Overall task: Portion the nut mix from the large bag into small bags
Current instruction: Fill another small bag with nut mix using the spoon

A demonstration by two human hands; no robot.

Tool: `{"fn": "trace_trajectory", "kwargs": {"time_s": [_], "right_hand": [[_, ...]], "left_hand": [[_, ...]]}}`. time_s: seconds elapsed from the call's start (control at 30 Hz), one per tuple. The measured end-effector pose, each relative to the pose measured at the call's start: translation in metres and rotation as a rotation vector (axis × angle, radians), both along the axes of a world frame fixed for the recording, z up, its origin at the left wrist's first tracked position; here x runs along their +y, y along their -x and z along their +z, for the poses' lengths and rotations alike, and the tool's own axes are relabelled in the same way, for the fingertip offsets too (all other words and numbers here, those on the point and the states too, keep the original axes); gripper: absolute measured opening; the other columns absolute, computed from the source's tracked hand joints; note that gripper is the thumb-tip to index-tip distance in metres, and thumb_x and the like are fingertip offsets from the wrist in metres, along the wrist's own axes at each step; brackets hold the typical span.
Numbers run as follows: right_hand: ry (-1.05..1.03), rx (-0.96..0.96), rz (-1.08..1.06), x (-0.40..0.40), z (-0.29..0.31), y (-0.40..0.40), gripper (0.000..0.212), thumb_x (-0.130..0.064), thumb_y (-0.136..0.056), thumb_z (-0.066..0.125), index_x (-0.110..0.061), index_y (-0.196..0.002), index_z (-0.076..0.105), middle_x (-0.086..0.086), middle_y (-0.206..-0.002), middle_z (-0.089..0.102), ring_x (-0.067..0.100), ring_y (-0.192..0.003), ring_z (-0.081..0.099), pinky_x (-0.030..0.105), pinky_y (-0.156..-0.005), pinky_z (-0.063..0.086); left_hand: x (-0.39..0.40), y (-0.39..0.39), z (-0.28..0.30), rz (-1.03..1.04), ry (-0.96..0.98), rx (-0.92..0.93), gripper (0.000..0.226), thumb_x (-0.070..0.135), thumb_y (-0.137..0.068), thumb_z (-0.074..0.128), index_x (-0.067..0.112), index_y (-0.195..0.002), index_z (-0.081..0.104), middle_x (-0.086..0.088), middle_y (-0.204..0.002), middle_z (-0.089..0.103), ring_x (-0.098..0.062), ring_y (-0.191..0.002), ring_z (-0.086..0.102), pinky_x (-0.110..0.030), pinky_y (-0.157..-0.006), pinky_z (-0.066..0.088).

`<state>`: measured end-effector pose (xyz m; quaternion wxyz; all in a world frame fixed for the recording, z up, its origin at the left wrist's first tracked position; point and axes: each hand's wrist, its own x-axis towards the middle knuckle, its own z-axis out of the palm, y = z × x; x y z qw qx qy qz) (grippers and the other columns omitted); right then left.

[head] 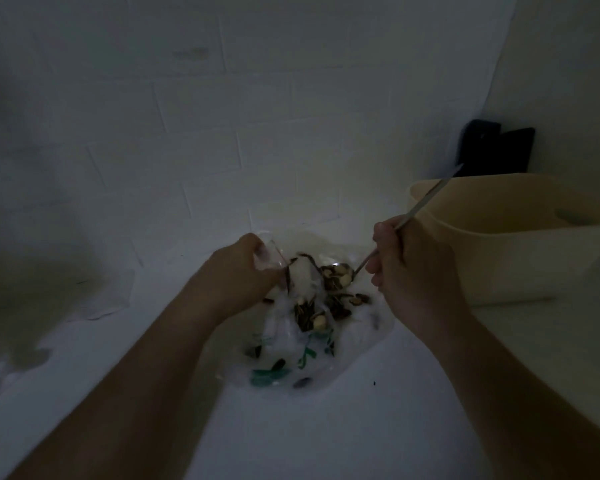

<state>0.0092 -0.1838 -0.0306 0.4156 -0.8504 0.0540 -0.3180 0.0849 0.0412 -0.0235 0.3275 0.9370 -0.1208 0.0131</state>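
The nut mix [312, 306] lies in the large bag [357, 337], a clear plastic bag with green print that rests open and crumpled on the white table [291, 427], between the two hands. The spoon [336, 273] is loaded with some nuts, and its bowl hangs just above the heap in the bag. The right hand [413, 268] holds the spoon by the middle of its long handle, with the fingers curled firmly round it. The left hand [243, 271] pinches a small bag [274, 259] of clear plastic near its mouth and holds it just beside the spoon, over the large bag. I think the step now is to carry the spoonful into the small bag. To do it well, the mouth of the small bag should be held wide and kept over the large bag, so that any fallen nut drops back inside. The spoon should stay level until its tip is past the edge, then tilt slowly. The light is weak, so how wide the mouth stands I cannot tell. To the right stands a cream tub [513, 237], and behind it a dark object [496, 150] leans near the wall.
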Motion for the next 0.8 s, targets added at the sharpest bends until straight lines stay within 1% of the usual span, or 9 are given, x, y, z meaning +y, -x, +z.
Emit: {"fn": "trace_trajectory", "kwargs": {"time_s": [0.03,0.1,0.2,0.3,0.37,0.43,0.53,0.63,0.8], "right_hand": [[-0.006,-0.009,-0.004,-0.001,0.001,0.0,0.027,-0.041,-0.108,0.04,-0.033,-0.087,0.054,-0.011,-0.07,0.069,0.007,-0.059,0.065,0.035,-0.064,0.056],[0.046,-0.029,-0.018,-0.003,0.003,0.001,0.026,-0.041,-0.108,0.041,-0.034,-0.085,0.051,-0.007,-0.066,0.066,0.006,-0.06,0.065,0.029,-0.064,0.053],[0.104,-0.028,-0.016,-0.001,0.006,0.002,0.025,-0.04,-0.108,0.043,-0.036,-0.084,0.048,-0.008,-0.067,0.066,0.003,-0.061,0.065,0.013,-0.057,0.045],[0.05,-0.014,-0.012,-0.003,0.006,0.002,0.026,-0.04,-0.108,0.044,-0.033,-0.084,0.051,-0.006,-0.066,0.067,0.003,-0.061,0.066,0.019,-0.06,0.049],[0.026,-0.032,-0.021,-0.007,0.006,0.001,0.025,-0.04,-0.108,0.043,-0.032,-0.086,0.052,-0.005,-0.067,0.067,0.006,-0.06,0.066,0.034,-0.067,0.056],[-0.003,-0.06,-0.042,-0.008,0.008,0.002,0.026,-0.041,-0.109,0.04,-0.033,-0.086,0.051,-0.004,-0.068,0.067,0.012,-0.063,0.067,0.042,-0.071,0.058],[-0.074,-0.097,-0.068,-0.008,0.01,0.002,0.026,-0.041,-0.109,0.039,-0.034,-0.086,0.049,-0.006,-0.065,0.065,0.012,-0.063,0.067,0.045,-0.073,0.057],[-0.063,-0.096,-0.056,-0.007,0.012,0.004,0.026,-0.04,-0.109,0.039,-0.033,-0.088,0.05,-0.005,-0.064,0.066,0.012,-0.063,0.066,0.045,-0.071,0.057],[-0.127,-0.079,-0.036,-0.006,0.012,0.003,0.026,-0.041,-0.11,0.04,-0.031,-0.089,0.052,-0.011,-0.07,0.069,0.007,-0.054,0.065,0.037,-0.062,0.056]], "left_hand": [[0.002,0.002,0.003,-0.01,0.013,-0.024,0.028,0.036,-0.086,0.072,0.027,-0.108,0.057,0.001,-0.091,0.063,-0.013,-0.075,0.061,-0.028,-0.058,0.042],[0.001,0.008,0.008,-0.108,0.203,-0.074,0.024,0.028,-0.083,0.075,0.027,-0.103,0.061,0.002,-0.091,0.066,-0.014,-0.074,0.061,-0.03,-0.062,0.044],[-0.012,0.024,0.013,-0.361,0.492,-0.063,0.026,0.021,-0.082,0.077,0.028,-0.103,0.063,0.018,-0.082,0.058,-0.006,-0.071,0.055,-0.025,-0.067,0.047],[-0.025,0.033,0.003,-0.505,0.412,-0.035,0.021,0.02,-0.091,0.077,0.027,-0.101,0.059,0.016,-0.087,0.064,-0.01,-0.077,0.062,-0.027,-0.068,0.053],[-0.028,0.031,-0.006,-0.476,0.246,-0.028,0.022,0.025,-0.091,0.074,0.028,-0.103,0.056,0.009,-0.091,0.069,-0.016,-0.081,0.067,-0.035,-0.072,0.055],[-0.025,0.026,-0.011,-0.367,0.12,-0.074,0.023,0.028,-0.091,0.073,0.033,-0.101,0.053,0.008,-0.088,0.069,-0.012,-0.077,0.067,-0.033,-0.069,0.055],[-0.021,0.019,-0.01,-0.222,0.164,-0.113,0.021,0.032,-0.09,0.072,0.034,-0.1,0.053,0.009,-0.088,0.069,-0.003,-0.071,0.064,-0.027,-0.064,0.054],[-0.022,0.02,-0.007,-0.226,0.28,-0.099,0.028,0.029,-0.088,0.076,0.035,-0.103,0.053,0.008,-0.089,0.068,-0.003,-0.068,0.064,-0.024,-0.06,0.054],[-0.012,0.019,0.003,-0.312,0.314,0.112,0.053,0.02,-0.085,0.079,0.038,-0.126,0.049,0.003,-0.086,0.054,0.0,-0.052,0.048,-0.014,-0.051,0.043]]}}
